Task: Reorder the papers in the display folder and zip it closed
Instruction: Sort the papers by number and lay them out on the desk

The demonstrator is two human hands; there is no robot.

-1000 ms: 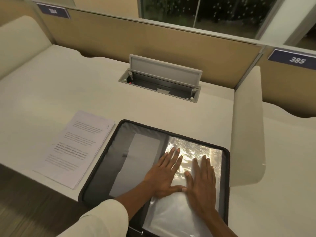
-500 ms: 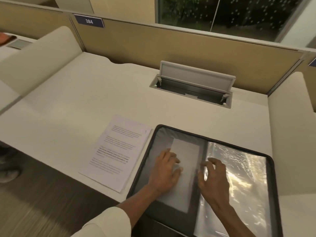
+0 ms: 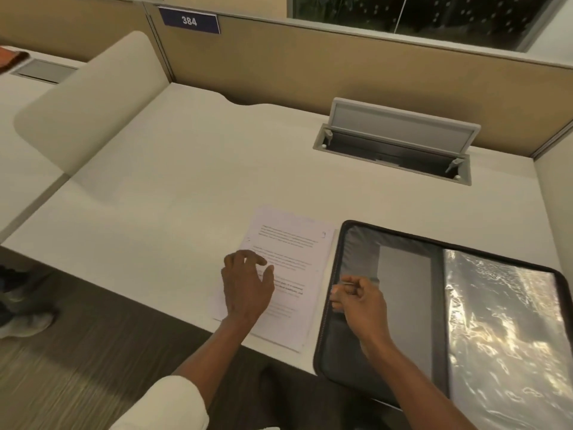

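Observation:
A black zip display folder [image 3: 347, 361] lies open at the desk's front right, its shiny clear sleeves [image 3: 502, 330] on the right half and a grey inner pocket on the left half. A stack of printed papers [image 3: 291, 252] lies on the desk just left of the folder. My left hand [image 3: 246, 285] hovers over the lower part of the papers with fingers loosely spread. My right hand [image 3: 359, 301] is over the folder's left edge with fingers curled; it holds nothing that I can make out.
The white desk [image 3: 173, 187] has an open grey cable box [image 3: 397, 144] at the back, a tan partition behind with a "384" plate [image 3: 189, 20], and cream side dividers [image 3: 90, 100]. Someone's shoes [image 3: 21, 318] stand on the floor at left.
Both hands have left the folder's sleeves and moved left. The left hand now is over the paper stack; the right is at the folder's left edge. The camera swung left.

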